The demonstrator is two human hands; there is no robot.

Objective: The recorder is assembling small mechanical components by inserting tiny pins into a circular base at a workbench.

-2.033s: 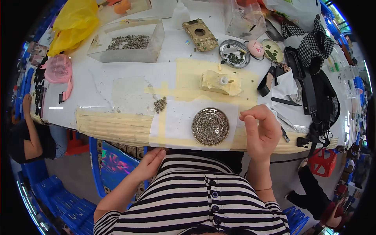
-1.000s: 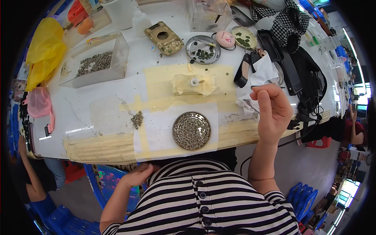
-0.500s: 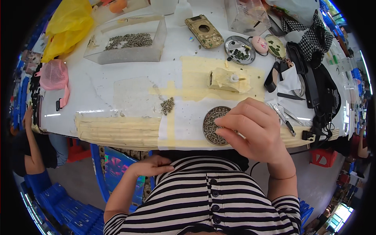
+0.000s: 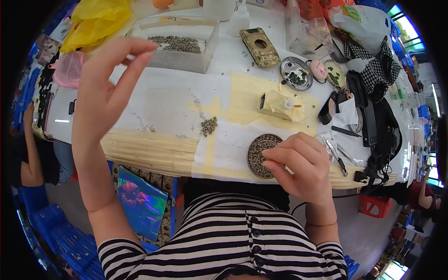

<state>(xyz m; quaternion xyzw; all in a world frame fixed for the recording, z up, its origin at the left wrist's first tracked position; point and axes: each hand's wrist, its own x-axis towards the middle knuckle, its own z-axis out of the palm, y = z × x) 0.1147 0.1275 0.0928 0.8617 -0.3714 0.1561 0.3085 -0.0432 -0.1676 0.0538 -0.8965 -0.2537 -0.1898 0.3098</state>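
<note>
**Picking small pieces from a round dish at a crowded worktop**

At the far left a pink mesh bag (image 4: 69, 67) lies at the edge of the worktop (image 4: 163, 100), with a yellow plastic bag (image 4: 100, 21) behind it. The left hand (image 4: 105, 88) is raised in the air above this side. Its fingers are spread loose and its grip is released; nothing can be seen between thumb and forefinger. Behind it stands a clear plastic box (image 4: 179, 44) with a layer of small grey-green pieces on its bottom.

Near the middle, a small loose heap of the same pieces (image 4: 208, 126) lies on the white sheet, well apart from both hands. To the right of it a cream-coloured block (image 4: 280, 106) stands on yellow tape.

The round metal dish (image 4: 259, 156), full of small pieces, sits near the front edge of the worktop, just before the striped shirt (image 4: 233, 238). The right hand (image 4: 298, 168) rests over the right side of the dish, fingers curled together in a pinch. Whether one piece is held in this grip cannot be told, it is too small.

The step in hand seems to be the taking of one piece from the dish. Such a move calls for a fine, steady pinch, so that neighbouring pieces do not spill.

Further right lie tweezers (image 4: 338, 156), two small dishes (image 4: 296, 73) and dark cables (image 4: 378, 135).
</note>
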